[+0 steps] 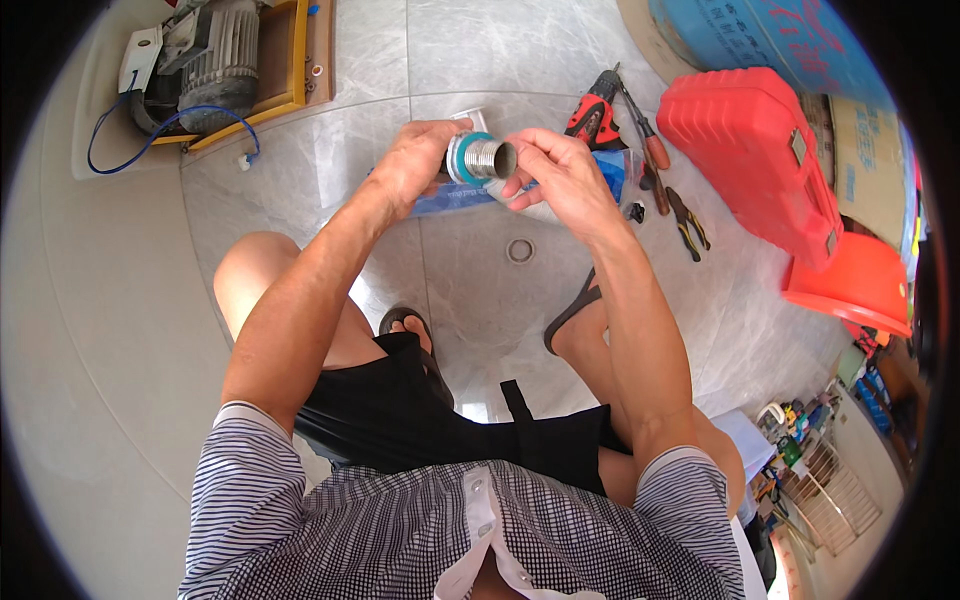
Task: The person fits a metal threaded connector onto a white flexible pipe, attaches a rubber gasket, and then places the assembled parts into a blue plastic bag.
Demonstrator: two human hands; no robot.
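Observation:
My left hand (412, 162) grips a metal drain fitting (490, 160) with a threaded, hollow end and a teal rubber ring (464, 158) around its body. The open threaded end points right, toward my right hand (566, 182). That hand's fingers are curved and apart, close to the tube's rim; whether a fingertip touches it I cannot tell. Below both hands, a blue and clear plastic package (450, 200) lies on the tiled floor, with a whitish tube-like piece (530, 208) partly hidden by my right hand. Nearer to me a small grey ring (520, 251) rests on the tiles.
Right of my hands lie a red and black power drill (597, 112), a screwdriver (655, 150), pliers (688, 222) and a red tool case (750, 160). A red plastic basin (850, 285) stands beyond the case. An electric motor (215, 65) with a blue wire sits far left.

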